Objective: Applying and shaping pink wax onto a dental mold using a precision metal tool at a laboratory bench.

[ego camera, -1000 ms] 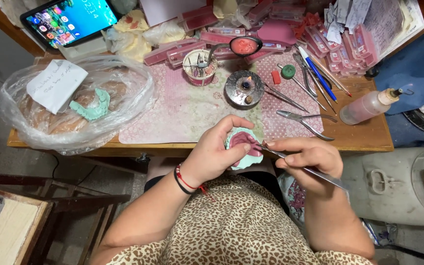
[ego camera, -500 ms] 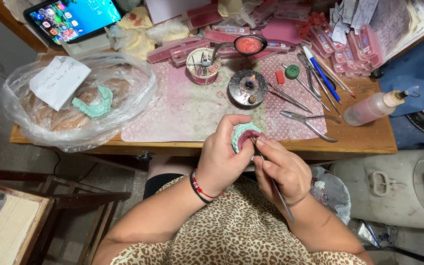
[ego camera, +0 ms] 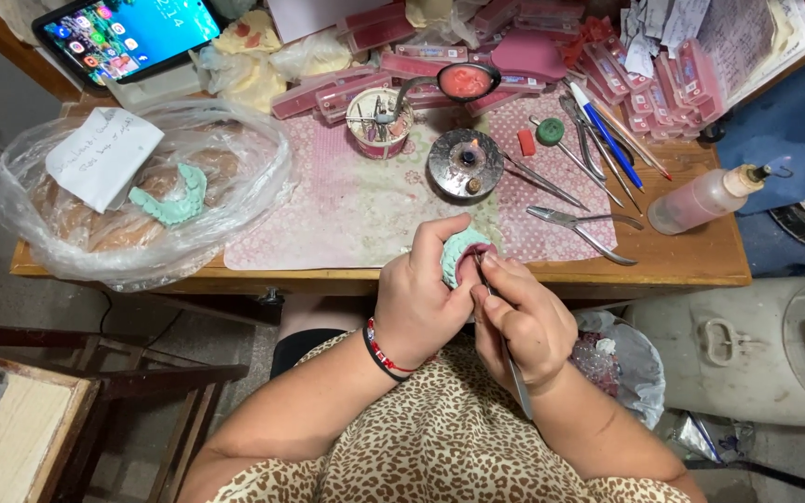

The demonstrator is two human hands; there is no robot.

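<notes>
We've got both hands at lower centre of the frame, just below the bench edge. Our left hand (ego camera: 418, 296) is curled tight round a small mint-green dental cast (ego camera: 458, 253), thumb up over its top, fingers wrapped under; only the upper arc of the cast w/ a bit of pink inside shows, the rest is hidden in the grip. Our right hand (ego camera: 525, 317) is closed in a pen-style pinch on a thin metal instrument (ego camera: 503, 340); its tip meets the pink part of the cast, its handle runs down-right past the wrist. Tip shape too small to make out.

Red-and-black bracelet (ego camera: 382, 350) on the left wrist. Leopard-print top fills bottom centre.

On the bench (ego camera: 691, 261), upper half of frame: round metal burner (ego camera: 465, 163) above the hands w/ a tiny flame, approx. centre; cup of tools (ego camera: 376, 119) to its left; pliers (ego camera: 581, 226) to the right of the hands; pinkish squeeze bottle (ego camera: 708, 197) at right, lying tilted. Clear plastic bag (ego camera: 132, 191) at left holds a second green cast (ego camera: 171, 203) and a paper slip; what's under them is blurred by the plastic. Tablet (ego camera: 132, 35) upper left, partly cut off by the frame. Pink trays along the top edge are cluttered, contents hard to tell.
</notes>
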